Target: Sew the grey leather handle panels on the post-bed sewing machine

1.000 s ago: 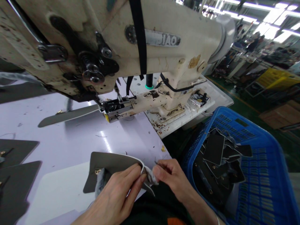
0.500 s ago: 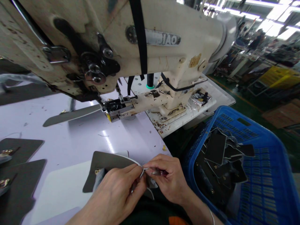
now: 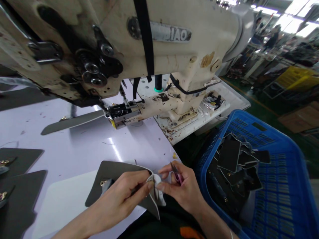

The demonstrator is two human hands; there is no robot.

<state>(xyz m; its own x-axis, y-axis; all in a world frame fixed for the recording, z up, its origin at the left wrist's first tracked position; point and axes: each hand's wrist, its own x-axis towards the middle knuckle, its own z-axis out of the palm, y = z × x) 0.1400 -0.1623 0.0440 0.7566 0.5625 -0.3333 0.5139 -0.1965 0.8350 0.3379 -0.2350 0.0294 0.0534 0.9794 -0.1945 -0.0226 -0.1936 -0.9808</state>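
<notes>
My left hand (image 3: 129,191) is closed on a dark grey panel (image 3: 112,170) with a white edge, pinching it where it bends near the table's front edge. A metal fitting (image 3: 102,183) and a bluish-grey wrapped piece (image 3: 107,186) show on the panel, partly behind that hand. My right hand (image 3: 183,189) holds small pink-handled thread snips (image 3: 177,174), their dark tips pointing up and away from the panel. Its thumb reaches the panel's pale folded part (image 3: 158,186). Whether the thumb presses on it I cannot tell.
A cream sewing machine (image 3: 171,54) stands over the pale table (image 3: 87,149), with another grey panel (image 3: 74,122) by its narrow arm. More panels (image 3: 27,186) lie at left near a white sheet (image 3: 62,196). A blue basket (image 3: 286,142) of dark pieces (image 3: 229,154) stands at right.
The snips have swung from the panel's edge to point upward in my right hand. My right thumb is at the pale part, and the panel's bent end shows more below my left hand.
</notes>
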